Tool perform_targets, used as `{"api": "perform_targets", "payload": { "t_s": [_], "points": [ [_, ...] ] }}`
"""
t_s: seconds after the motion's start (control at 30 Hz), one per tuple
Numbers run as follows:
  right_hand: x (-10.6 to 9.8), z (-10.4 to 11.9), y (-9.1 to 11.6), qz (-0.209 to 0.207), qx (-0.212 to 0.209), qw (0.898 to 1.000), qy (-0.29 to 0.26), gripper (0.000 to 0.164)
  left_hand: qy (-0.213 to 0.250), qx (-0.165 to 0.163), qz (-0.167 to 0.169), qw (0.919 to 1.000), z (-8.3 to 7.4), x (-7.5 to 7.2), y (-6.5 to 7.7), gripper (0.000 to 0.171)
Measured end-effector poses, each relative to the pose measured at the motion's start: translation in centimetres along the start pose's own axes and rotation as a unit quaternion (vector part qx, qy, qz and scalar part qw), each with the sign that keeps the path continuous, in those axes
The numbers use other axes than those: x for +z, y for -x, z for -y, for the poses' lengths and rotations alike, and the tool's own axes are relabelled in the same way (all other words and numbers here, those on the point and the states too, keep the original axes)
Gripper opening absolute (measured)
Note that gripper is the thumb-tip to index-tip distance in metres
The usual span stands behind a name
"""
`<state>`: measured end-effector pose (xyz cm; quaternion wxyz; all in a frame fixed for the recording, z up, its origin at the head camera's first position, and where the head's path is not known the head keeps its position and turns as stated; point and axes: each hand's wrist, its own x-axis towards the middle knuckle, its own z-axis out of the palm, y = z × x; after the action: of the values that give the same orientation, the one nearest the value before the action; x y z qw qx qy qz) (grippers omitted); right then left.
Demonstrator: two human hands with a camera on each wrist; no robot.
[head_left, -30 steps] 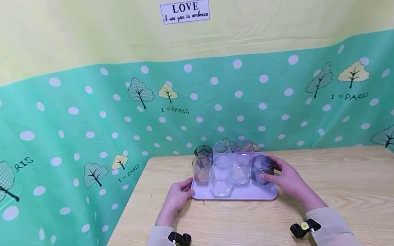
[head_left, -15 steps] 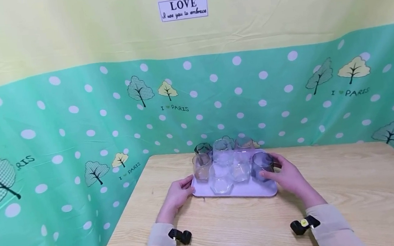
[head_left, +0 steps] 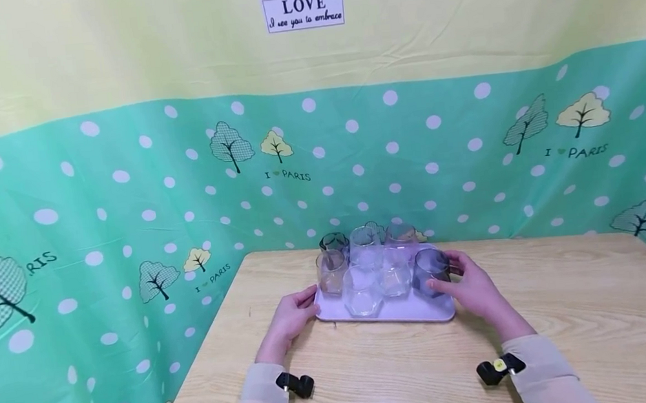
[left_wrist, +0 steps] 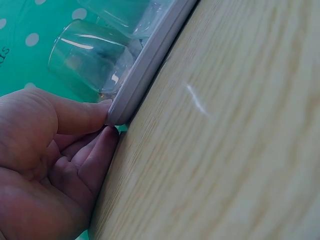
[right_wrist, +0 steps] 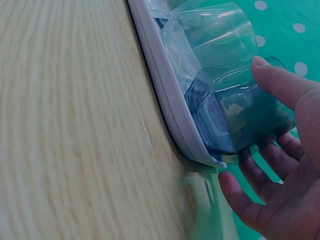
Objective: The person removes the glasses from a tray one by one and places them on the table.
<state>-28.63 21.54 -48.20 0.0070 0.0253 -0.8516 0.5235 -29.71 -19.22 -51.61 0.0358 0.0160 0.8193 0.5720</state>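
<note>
A pale lilac tray lies on the wooden table with several drinking glasses on it. My left hand is at its left front corner. In the left wrist view the thumb lies against the tray rim and the fingertips come up from below, pinching the corner. On the tray's right side my right hand grips a dark blue glass, thumb on the near side and fingers behind. In the right wrist view that faceted blue glass stands just inside the tray edge, next to a clear glass.
Around the blue glass stand a brownish glass, clear glasses and a dark glass at the back left. Wooden table extends to the right. A green dotted curtain hangs behind the table's back edge.
The whole scene has shifted slightly upward in the head view. Both hands keep their holds, and the tray and glasses keep their places relative to each other.
</note>
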Motion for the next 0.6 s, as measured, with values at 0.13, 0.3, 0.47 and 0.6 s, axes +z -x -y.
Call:
{"api": "perform_targets", "payload": {
  "t_s": [0.13,0.3,0.47,0.6],
  "points": [
    [0.01,0.23,0.12,0.003,-0.001,1.000,-0.004,0.097,0.001,-0.005,-0.001,1.0000,-0.10,-0.08,-0.06,0.054],
    [0.18,0.58,0.17,0.007,-0.003,1.000,-0.006,0.096,0.011,-0.005,-0.005,0.9999,-0.16,-0.26,0.16,0.053],
    [0.11,0.46,0.12,0.003,-0.003,1.000,-0.003,0.096,0.009,0.000,-0.003,1.0000,-0.10,-0.22,0.06,0.052],
    [-0.10,0.18,0.15,0.000,-0.002,1.000,0.006,0.097,0.007,0.001,0.004,1.0000,-0.05,-0.02,-0.05,0.052]
  ]
}}
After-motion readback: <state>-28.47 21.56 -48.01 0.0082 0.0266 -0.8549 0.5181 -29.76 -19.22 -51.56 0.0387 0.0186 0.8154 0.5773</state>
